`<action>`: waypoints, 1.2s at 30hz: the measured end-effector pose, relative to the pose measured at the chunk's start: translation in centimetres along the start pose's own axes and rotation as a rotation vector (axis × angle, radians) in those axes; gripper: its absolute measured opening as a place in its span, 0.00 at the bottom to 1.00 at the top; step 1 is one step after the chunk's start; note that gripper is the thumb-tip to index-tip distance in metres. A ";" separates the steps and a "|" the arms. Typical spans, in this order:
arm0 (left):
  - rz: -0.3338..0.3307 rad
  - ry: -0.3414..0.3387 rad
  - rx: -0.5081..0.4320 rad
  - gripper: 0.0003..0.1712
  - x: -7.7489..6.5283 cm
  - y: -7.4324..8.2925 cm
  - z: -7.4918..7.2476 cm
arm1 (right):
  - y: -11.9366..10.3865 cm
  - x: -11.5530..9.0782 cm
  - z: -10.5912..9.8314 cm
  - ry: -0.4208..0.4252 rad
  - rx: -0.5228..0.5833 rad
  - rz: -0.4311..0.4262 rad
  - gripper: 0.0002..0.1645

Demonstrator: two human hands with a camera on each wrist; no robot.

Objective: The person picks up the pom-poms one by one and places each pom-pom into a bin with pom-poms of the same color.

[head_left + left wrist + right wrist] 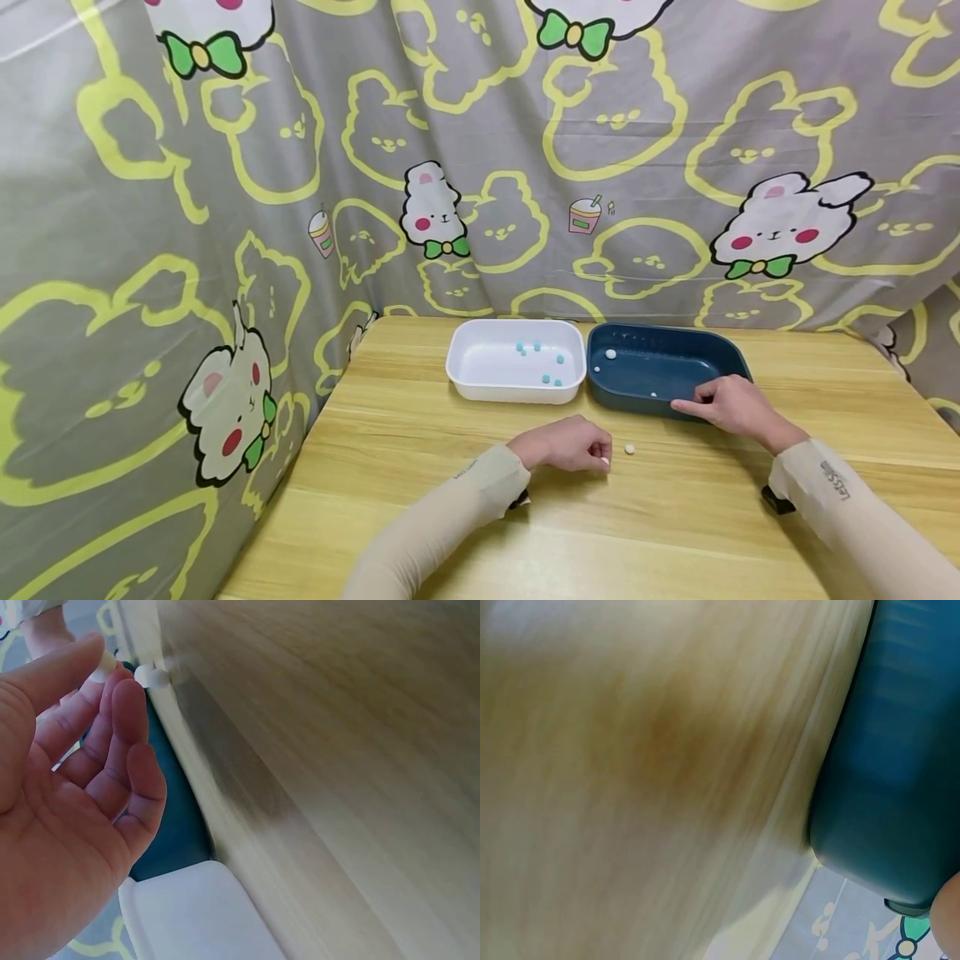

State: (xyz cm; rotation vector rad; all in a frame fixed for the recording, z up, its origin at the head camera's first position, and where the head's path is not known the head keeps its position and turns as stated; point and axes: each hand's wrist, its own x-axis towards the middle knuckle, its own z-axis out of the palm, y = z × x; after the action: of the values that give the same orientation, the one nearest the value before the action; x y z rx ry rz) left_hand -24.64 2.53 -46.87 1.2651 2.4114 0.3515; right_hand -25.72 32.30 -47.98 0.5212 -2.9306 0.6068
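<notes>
My left hand (573, 443) is low over the table in the head view. Its thumb and fingertips pinch a small white ball (104, 667), mostly hidden by the fingers from above. A second white ball (629, 449) lies on the wood just right of these fingers. At the front right of a dark blue tub (645, 407) is my right hand (735, 406), thumb along the outside and fingers bent over the rim. Inside that tub are a few small white balls (611, 355). Only a sliver of the right hand shows in the right wrist view.
A white tub (517, 392) stands left of the dark blue one, their sides close together. Several small light-blue pieces (560, 360) lie in it. Behind the wooden table (420, 467) hangs a grey patterned curtain (517, 275), which also runs down the left side.
</notes>
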 end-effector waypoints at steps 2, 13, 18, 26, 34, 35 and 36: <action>0.000 0.002 0.000 0.05 0.1 0.0 0.0 | 0.0 -0.1 0.0 -0.006 0.003 0.005 0.32; 0.000 0.024 -0.033 0.06 0.1 0.1 -0.3 | 0.0 -0.2 0.2 -0.012 -0.001 0.022 0.32; 0.006 0.029 -0.033 0.06 0.2 0.1 -0.3 | 0.1 -0.3 0.4 -0.008 0.005 0.029 0.32; 0.023 0.051 -0.033 0.06 0.5 0.4 -0.3 | 0.1 -0.2 0.5 0.028 0.003 0.015 0.32; 0.037 0.078 -0.104 0.04 0.8 1.1 -1.0 | 0.1 -0.1 0.2 0.026 0.005 0.010 0.32; 0.029 0.080 -0.121 0.04 0.9 1.1 -1.1 | 0.1 0.0 0.2 0.028 0.007 0.012 0.32; 0.021 0.082 -0.141 0.04 1.0 1.2 -1.2 | 0.1 0.0 0.2 0.029 0.007 0.010 0.32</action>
State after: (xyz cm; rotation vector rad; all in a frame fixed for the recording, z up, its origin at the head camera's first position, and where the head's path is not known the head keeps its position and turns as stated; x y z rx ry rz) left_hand -24.81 3.93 -45.55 1.2371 2.3946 0.5786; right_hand -25.74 32.34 -48.19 0.4947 -2.9067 0.6210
